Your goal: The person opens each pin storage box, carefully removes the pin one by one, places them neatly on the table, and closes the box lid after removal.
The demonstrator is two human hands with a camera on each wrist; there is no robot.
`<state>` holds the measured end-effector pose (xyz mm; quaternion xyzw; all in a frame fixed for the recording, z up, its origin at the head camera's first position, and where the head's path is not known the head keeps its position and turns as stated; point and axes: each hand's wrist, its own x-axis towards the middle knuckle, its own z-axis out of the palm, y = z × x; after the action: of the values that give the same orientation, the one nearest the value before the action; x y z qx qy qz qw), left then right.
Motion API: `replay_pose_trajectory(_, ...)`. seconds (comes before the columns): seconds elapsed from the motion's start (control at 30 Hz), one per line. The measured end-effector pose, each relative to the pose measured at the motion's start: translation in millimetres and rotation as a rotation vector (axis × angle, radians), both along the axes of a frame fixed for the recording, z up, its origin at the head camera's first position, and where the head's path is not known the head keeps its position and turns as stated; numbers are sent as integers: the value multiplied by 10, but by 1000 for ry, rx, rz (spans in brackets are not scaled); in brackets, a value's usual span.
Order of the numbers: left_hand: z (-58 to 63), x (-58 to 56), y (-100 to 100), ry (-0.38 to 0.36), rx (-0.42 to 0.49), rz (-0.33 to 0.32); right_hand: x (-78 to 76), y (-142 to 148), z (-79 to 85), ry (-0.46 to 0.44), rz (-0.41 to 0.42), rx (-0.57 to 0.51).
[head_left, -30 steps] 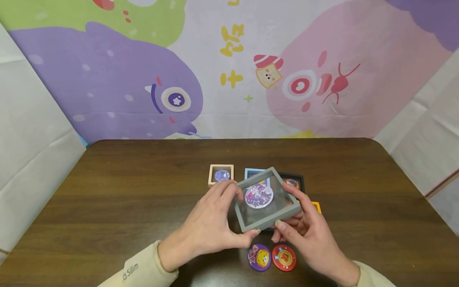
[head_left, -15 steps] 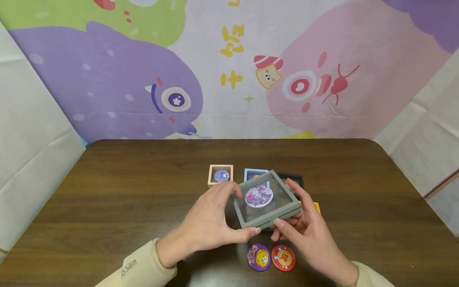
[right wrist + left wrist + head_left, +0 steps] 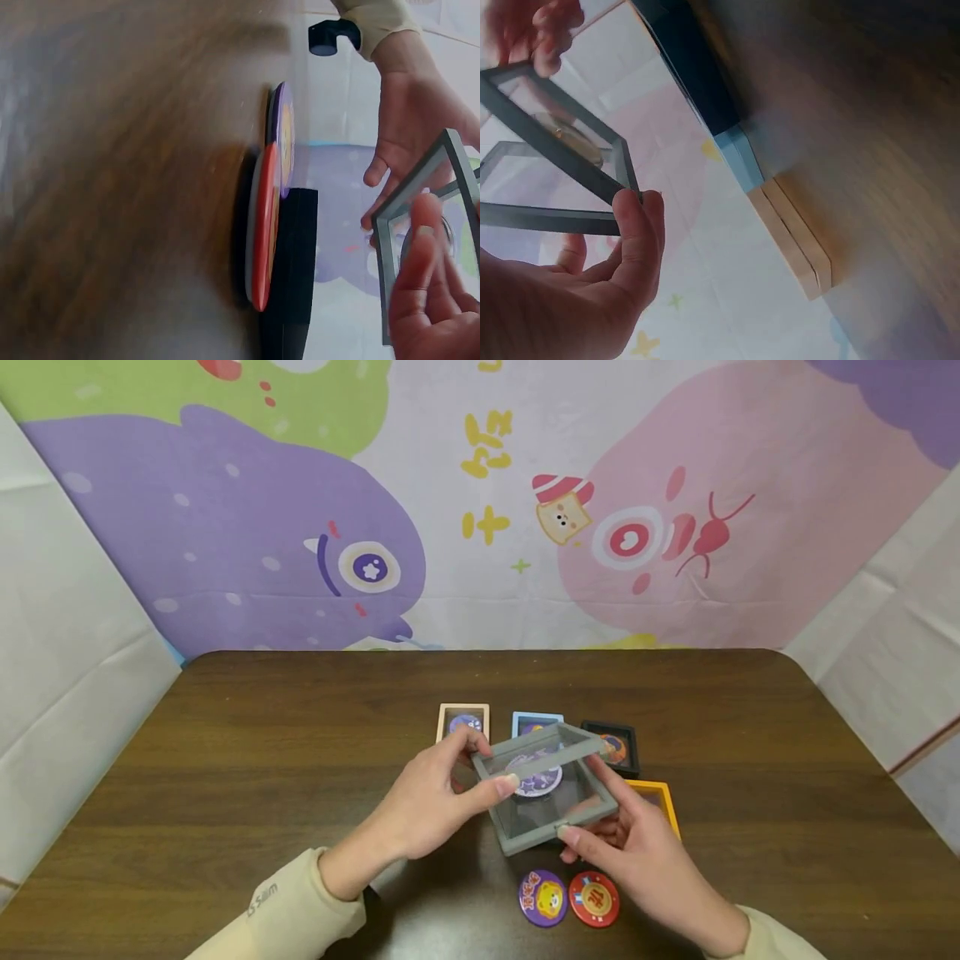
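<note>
A grey square display frame (image 3: 525,842) with clear film panes is spread apart into two halves, raised above the table between both hands. Inside it, a round purple-and-white badge (image 3: 542,783) shows against the lower pane. My left hand (image 3: 420,806) pinches the tilted upper half by its left side, thumb on the near edge. With its thumb at the front rim and fingers along the right side, my right hand (image 3: 645,843) grips the lower half. In the left wrist view the halves of the grey frame (image 3: 592,221) form a V.
Behind the hands stand a beige frame (image 3: 463,706), a light blue frame (image 3: 537,717) and a black frame (image 3: 633,752). A yellow frame (image 3: 663,802) lies partly behind the right hand. In front are a purple bear badge (image 3: 543,899) and a red medal badge (image 3: 595,899).
The grey frame was closed one second ago, and a narrow gap showed half a second ago. Now my left hand has lifted its upper half away from the lower one.
</note>
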<state>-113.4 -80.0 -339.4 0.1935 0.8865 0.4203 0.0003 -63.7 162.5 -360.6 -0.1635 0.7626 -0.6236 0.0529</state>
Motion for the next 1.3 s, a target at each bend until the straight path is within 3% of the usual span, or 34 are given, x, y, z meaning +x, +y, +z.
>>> replay_pose_trajectory(0.2, 12, -81, -36, -123, 125, 15, -33, 30, -35, 55, 4, 343)
replay_pose_trajectory(0.33, 29, -106, -50, -293, 295, -11, -32, 50, -33, 85, 21, 489)
replay_pose_trajectory(0.47, 49, -111, -50, -436, 445, -32, -43, 89, -8, 175, 31, 610)
replay_pose_trajectory(0.67, 64, -113, -52, -470, 476, -45, -76, 151, 52, 304, -32, 760)
replay_pose_trajectory(0.83, 38, -79, -25, -481, 459, -69, -98, 162, 80, 432, -119, 826)
replay_pose_trajectory(1.0, -1, -2, 45, -509, 418, -112, -104, 153, 78, 566, -154, 811)
replay_pose_trajectory(1.17, -19, 80, 106, -517, 421, -154, -94, 120, 54, 696, -73, 737)
replay_pose_trajectory(1.3, -17, 136, 151, -538, 417, -195, -53, 102, 39, 700, 57, 746)
